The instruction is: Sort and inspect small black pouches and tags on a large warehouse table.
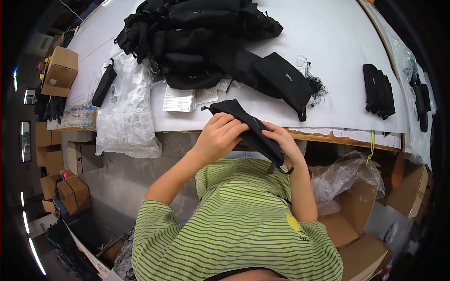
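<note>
Between my two hands is a long black zippered pouch (251, 122), held tilted just off the table's front edge. My left hand (219, 133) closes round its upper left part, fingers lying over the top. Near the lower right end, my right hand (284, 143) grips it with the thumb on top. A small pull tab sticks out at the pouch's left end, and a strap loop hangs at its right end by my right wrist. Beyond my hands, a stack of white printed cards (178, 98) lies on the table.
A big heap of black pouches (197, 40) covers the table's far middle. Clear bags of white labels (127, 110) hang over the front edge. One pouch (104, 84) lies left, a small pile of pouches (378, 91) right, beyond black strings (318, 86). Cardboard boxes (349, 210) stand below right.
</note>
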